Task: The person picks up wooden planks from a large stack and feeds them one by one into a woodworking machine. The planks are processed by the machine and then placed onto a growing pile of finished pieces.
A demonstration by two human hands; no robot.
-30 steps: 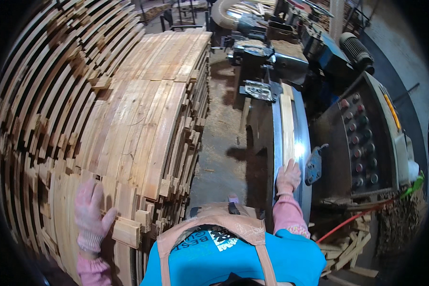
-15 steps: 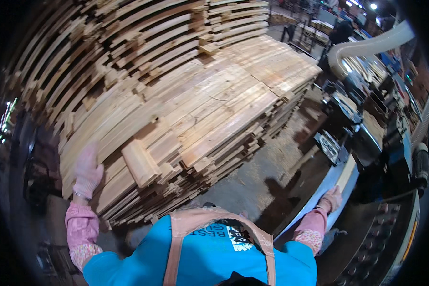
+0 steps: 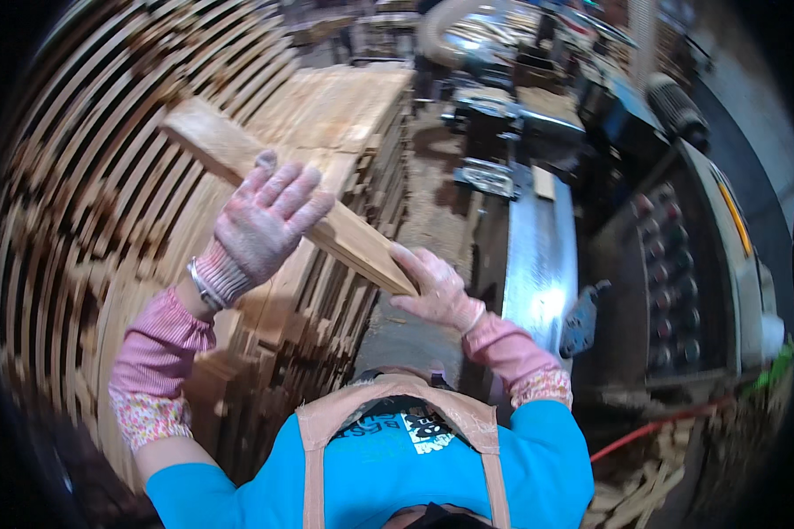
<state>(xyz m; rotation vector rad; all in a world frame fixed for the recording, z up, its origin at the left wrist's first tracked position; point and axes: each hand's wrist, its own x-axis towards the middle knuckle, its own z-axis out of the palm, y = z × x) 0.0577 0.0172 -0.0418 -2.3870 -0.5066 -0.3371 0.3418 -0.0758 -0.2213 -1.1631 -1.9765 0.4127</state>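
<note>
Both of my hands wear pale, dusty gloves with pink sleeve covers above them. A wooden board is held up slantwise in front of me, its far end up and to the left over the stacked lumber. My left hand lies across the middle of the board with its fingers over it; its thumb is at the board's far side. At the lower right end, my right hand is closed around the board's tip, thumb above. The underside of the grip is hidden.
Stacked lumber fills the left side. To the right runs a shiny metal machine bed with a short wood piece at the machine's mouth. A control panel with several buttons stands further right. Scrap wood lies at lower right.
My right hand has left the wood on the machine bed and now grips a board's end. The left hand has come up from the stack onto that board. The view has turned rightward.
</note>
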